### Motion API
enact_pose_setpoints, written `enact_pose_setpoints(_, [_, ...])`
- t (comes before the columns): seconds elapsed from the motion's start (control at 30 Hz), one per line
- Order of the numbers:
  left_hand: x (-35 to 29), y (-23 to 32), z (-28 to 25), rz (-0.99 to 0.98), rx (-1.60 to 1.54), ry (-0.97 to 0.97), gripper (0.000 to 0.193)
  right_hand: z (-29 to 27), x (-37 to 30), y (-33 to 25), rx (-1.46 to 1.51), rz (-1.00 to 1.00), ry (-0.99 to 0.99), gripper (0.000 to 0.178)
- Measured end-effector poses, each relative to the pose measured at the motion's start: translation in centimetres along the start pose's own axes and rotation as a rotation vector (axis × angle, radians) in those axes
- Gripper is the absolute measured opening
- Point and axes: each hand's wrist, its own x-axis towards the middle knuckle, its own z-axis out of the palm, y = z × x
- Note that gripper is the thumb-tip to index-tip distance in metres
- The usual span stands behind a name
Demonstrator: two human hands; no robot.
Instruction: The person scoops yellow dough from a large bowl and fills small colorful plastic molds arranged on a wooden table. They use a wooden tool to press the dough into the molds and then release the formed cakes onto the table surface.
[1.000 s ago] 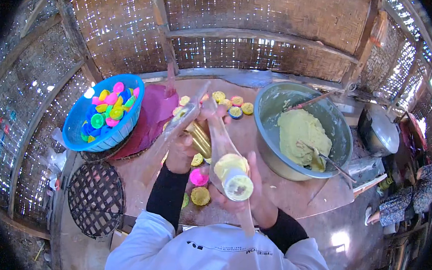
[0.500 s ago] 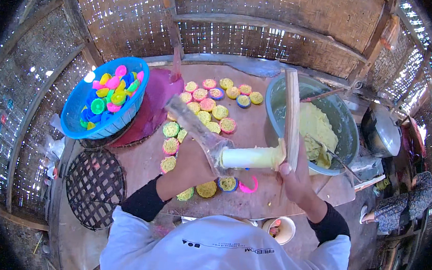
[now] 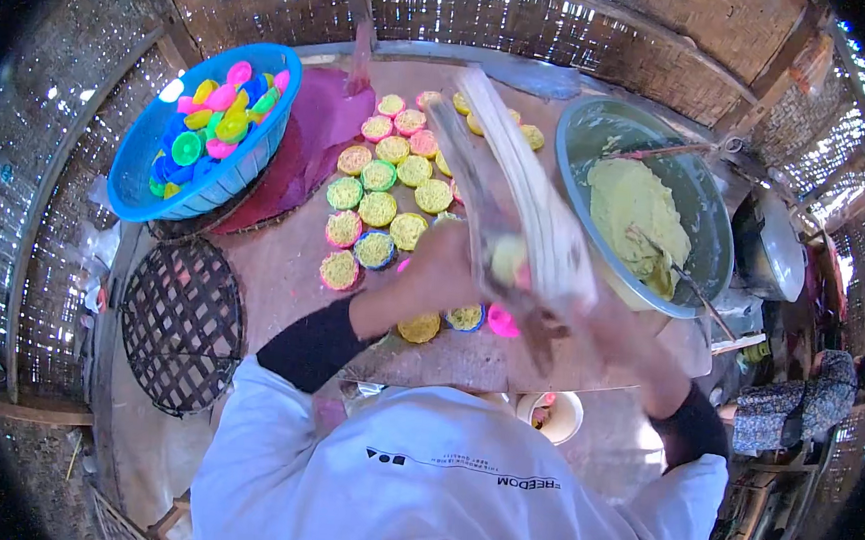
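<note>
Over the front middle of the table I hold a wooden dough press point(image 3: 538, 202) made of two long bars, both smeared by motion. My left hand point(image 3: 437, 270) is closed around the darker bar. My right hand point(image 3: 634, 334) is closed at the near end of the paler bar, its fingers blurred. The bars lie close together, and between them shows a small pale patch. Under the press, partly hidden, lies a pink cup point(image 3: 502, 321). Small coloured cups filled with yellow dough strands point(image 3: 378, 208) spread over the table to the left and beyond.
A blue basket point(image 3: 123, 170) of coloured plastic cups stands at far left. Near it lies a black woven mat point(image 3: 183, 323). On the right is a large green-grey basin point(image 3: 568, 139) of pale dough with a spoon point(image 3: 688, 278). A white bucket point(image 3: 567, 420) stands below the table edge.
The two press bars have come together, and the white tube between them is nearly out of sight. My right hand has moved slightly right. The whole view has shifted.
</note>
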Motion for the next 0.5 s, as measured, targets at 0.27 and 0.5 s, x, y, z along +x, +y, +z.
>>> enact_pose_setpoints(0.27, [4.3, 0.1, -6.3, 0.575, -1.157, 0.058, 0.064, -4.4, -1.6, 1.2, 0.304, 0.340, -0.280, 0.054])
enact_pose_setpoints(0.5, [4.0, -5.7, -3.4, 0.525, -1.730, -0.062, 0.030, -5.1, 1.1, 3.0, 0.041, 0.636, -0.288, 0.056])
